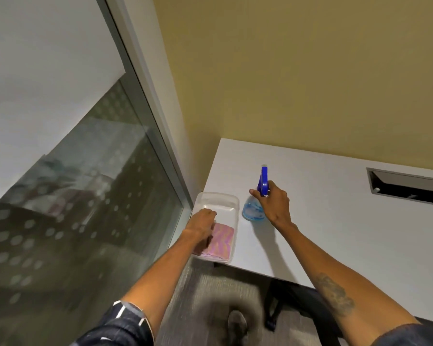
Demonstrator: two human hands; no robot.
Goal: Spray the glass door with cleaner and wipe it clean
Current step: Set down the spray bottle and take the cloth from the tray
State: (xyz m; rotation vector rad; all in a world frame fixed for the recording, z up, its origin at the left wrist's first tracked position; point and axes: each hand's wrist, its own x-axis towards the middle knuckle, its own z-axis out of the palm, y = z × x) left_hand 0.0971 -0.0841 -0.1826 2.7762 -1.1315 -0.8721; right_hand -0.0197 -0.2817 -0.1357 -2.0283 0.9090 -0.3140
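Right hand [275,204] grips the spray bottle [256,203]; left hand [201,226] rests on cloth [221,242] in tray [233,203].

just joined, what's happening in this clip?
A person is at a white desk beside the glass door, gathering cleaning gear. The right hand is wrapped around the neck of a blue spray bottle that stands on the desk. The left hand reaches into a clear plastic tub at the desk's corner, onto a pink cloth lying in it; whether it has gripped the cloth is unclear. No sign of spraying or wiping on the glass yet.
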